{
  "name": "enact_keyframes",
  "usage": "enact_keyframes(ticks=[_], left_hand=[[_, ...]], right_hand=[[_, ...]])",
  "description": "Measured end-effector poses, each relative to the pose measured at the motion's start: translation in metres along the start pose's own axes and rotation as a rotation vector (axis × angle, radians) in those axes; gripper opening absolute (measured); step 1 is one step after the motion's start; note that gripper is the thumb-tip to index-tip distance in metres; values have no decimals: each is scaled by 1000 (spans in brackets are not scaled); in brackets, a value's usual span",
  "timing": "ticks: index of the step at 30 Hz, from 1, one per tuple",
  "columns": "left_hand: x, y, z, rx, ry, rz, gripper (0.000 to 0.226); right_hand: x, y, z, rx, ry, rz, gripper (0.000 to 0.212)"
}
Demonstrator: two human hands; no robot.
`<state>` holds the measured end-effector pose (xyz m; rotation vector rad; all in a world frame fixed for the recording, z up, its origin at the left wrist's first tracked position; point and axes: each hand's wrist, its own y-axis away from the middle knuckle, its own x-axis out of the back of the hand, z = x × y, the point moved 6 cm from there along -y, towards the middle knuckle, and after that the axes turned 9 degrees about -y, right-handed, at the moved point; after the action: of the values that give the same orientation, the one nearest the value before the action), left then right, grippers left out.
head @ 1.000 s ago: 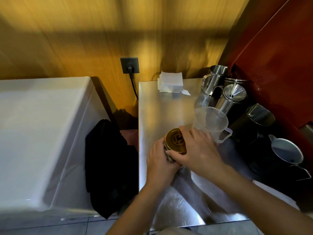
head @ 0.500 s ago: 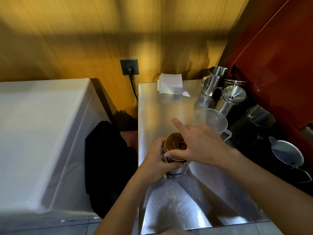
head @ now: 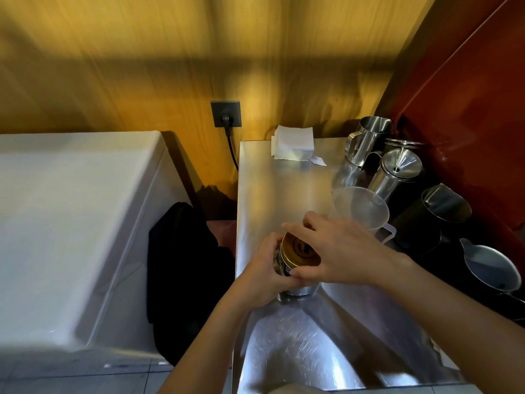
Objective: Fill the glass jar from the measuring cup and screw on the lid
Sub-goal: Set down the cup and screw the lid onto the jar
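Observation:
A glass jar (head: 298,290) stands on the steel counter (head: 272,200), mostly hidden by my hands. A gold lid (head: 298,250) with a dark emblem sits on top of it. My left hand (head: 262,275) wraps around the jar's left side. My right hand (head: 341,251) grips the lid's rim, thumb at the front and fingers over the far edge. The clear plastic measuring cup (head: 360,207) stands upright just behind my right hand and looks empty.
Several steel pitchers (head: 397,172) and dark jugs (head: 437,214) crowd the counter's right side against a red wall. Folded white napkins (head: 292,142) lie at the back. A white appliance (head: 71,223) stands left, with a dark bag (head: 184,265) in the gap.
My right hand let go of the lid with fingers spread half a second ago, then closed on its rim again in a new grip. The view shifted slightly; the jar stayed in place.

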<state>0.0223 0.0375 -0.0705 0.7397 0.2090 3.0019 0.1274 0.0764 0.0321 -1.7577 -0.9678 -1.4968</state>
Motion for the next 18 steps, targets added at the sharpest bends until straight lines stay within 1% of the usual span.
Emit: enact_keyframes(ticks=[3, 5, 8, 11, 13, 14, 16, 18], left_hand=[[1, 0, 2, -34, 22, -2, 75], [3, -2, 2, -50, 17, -31, 78], [6, -4, 3, -52, -34, -121, 80], [7, -6, 4, -29, -110, -160, 76], [4, -4, 5, -22, -158, -146, 73], [3, -1, 7, -18, -161, -122, 67], [1, 6, 9, -19, -103, -51, 55], [-2, 13, 9, -17, -44, 26, 52]], right_hand=[[0, 3, 0, 89, -56, -1, 72], [1, 3, -3, 160, -40, 8, 72], [2, 1, -8, 248, 15, 24, 69], [-2, 1, -11, 314, 28, 52, 61], [-4, 2, -10, 322, 18, 90, 53], [-5, 2, -10, 316, 9, 104, 50], [-6, 2, -9, 298, -5, 133, 48], [-7, 2, -9, 275, -11, 152, 49]])
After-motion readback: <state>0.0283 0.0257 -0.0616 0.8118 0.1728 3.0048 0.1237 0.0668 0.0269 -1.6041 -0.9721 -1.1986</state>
